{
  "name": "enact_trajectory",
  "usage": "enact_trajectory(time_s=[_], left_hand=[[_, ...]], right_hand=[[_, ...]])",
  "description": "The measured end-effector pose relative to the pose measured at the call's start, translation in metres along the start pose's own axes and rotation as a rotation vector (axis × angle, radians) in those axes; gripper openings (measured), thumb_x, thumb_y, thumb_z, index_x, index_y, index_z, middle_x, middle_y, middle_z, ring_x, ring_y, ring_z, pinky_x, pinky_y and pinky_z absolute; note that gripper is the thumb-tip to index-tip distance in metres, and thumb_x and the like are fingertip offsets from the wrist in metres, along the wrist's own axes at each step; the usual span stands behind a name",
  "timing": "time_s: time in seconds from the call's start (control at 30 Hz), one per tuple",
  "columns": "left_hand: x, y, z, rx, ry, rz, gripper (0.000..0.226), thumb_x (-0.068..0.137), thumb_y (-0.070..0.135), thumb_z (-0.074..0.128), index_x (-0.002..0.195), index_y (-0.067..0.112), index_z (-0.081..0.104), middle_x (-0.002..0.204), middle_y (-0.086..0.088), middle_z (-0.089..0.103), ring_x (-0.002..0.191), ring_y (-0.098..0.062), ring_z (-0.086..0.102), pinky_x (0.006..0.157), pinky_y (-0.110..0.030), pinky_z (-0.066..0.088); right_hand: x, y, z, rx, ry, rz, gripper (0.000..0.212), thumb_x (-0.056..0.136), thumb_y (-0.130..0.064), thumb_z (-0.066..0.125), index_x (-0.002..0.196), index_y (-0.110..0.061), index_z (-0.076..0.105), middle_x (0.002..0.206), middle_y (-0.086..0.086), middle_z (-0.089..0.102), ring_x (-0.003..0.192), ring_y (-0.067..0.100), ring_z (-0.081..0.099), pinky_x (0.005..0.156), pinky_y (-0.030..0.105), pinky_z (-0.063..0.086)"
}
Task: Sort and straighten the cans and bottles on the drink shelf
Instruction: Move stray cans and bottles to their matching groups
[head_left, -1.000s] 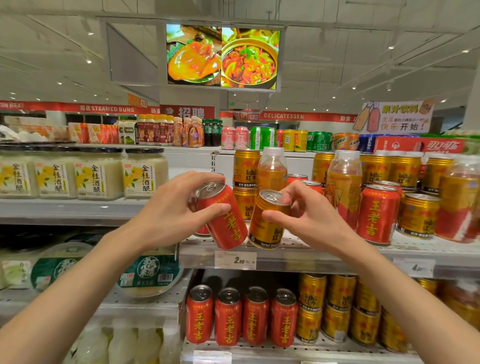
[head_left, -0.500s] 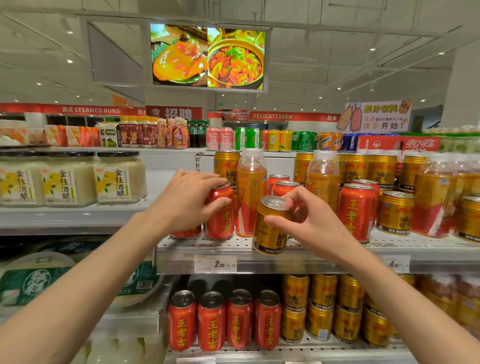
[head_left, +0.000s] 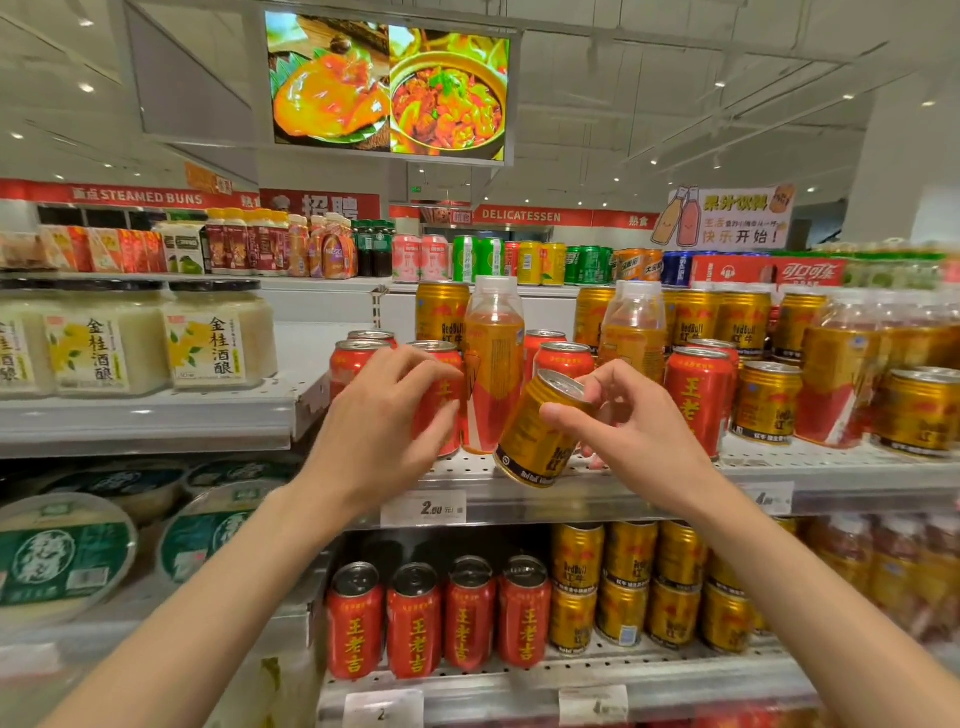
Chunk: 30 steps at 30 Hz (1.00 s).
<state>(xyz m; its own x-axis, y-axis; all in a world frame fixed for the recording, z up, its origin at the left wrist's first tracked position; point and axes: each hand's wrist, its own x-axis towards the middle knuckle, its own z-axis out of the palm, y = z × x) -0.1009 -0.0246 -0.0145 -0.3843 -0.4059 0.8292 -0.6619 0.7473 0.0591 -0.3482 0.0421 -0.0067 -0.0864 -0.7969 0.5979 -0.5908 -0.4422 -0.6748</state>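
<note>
Presently the person's left hand (head_left: 387, 415) curls its fingers (head_left: 415, 364) round an upright red can (head_left: 441, 400) at the front of the drink shelf (head_left: 649, 491), apparently seating it beside another red can (head_left: 353, 364) so the red ones form one group. The right hand (head_left: 641, 421) pinches a gold can (head_left: 540, 431) near its top, thumb in front and fingers behind, tilted with its base low over the shelf edge; likely it is held clear because it belongs with the gold cans (head_left: 763, 402) further right. A tall orange bottle (head_left: 493, 358) stands between the two hands, just behind the tilted can. Red and gold cans remain mixed behind, so the sorting looks only partly done.
</note>
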Motion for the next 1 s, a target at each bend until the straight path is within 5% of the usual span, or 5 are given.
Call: enact_trajectory(time_s=[0.2,0.37,0.5,0.73,1.0], left_hand=[[-0.021,0.036,0.032,-0.355,-0.185,-0.164,0.047,0.090,0.055,0.061,0.130,0.031,0.058,0.114,0.020,0.059,0.098,0.009,0.056,0.078,-0.013,0.046],[-0.016,0.073,0.059,-0.496,-0.257,-0.203,0.046,0.086,0.062,0.059,0.126,0.039,0.060,0.114,0.028,0.064,0.105,0.004,0.062,0.087,-0.021,0.051],[-0.002,0.111,0.082,-0.484,-0.209,-0.187,0.036,0.087,0.054,0.064,0.119,0.039,0.063,0.110,0.029,0.066,0.103,0.007,0.061,0.079,-0.008,0.043],[0.030,0.178,0.132,-0.477,-0.193,-0.182,0.041,0.087,0.057,0.062,0.123,0.038,0.061,0.108,0.026,0.066,0.094,0.007,0.060,0.069,-0.007,0.041],[0.064,0.216,0.176,-0.252,-0.113,-0.130,0.047,0.089,0.061,0.059,0.125,0.030,0.065,0.105,0.018,0.059,0.091,-0.001,0.061,0.076,-0.025,0.052]], right_hand=[[-0.011,0.010,-0.012,0.155,0.004,0.065,0.038,0.084,-0.035,0.078,0.093,-0.006,0.056,0.094,0.011,0.073,0.077,0.022,0.073,0.056,0.026,0.059],[-0.021,0.030,-0.042,0.227,0.007,0.055,0.030,0.084,-0.032,0.078,0.085,-0.013,0.055,0.096,0.013,0.072,0.071,0.016,0.070,0.055,0.024,0.056],[-0.023,0.054,-0.082,0.251,-0.010,0.044,0.031,0.083,-0.030,0.079,0.083,-0.013,0.053,0.098,0.019,0.069,0.067,0.014,0.067,0.055,0.029,0.058],[-0.017,0.091,-0.162,0.208,-0.031,0.038,0.035,0.079,-0.036,0.081,0.085,-0.013,0.055,0.093,0.006,0.073,0.058,0.018,0.067,0.057,0.037,0.060],[0.004,0.123,-0.216,0.084,-0.037,0.035,0.041,0.082,-0.040,0.080,0.095,-0.009,0.055,0.085,0.002,0.070,0.058,0.016,0.065,0.062,0.044,0.063]])
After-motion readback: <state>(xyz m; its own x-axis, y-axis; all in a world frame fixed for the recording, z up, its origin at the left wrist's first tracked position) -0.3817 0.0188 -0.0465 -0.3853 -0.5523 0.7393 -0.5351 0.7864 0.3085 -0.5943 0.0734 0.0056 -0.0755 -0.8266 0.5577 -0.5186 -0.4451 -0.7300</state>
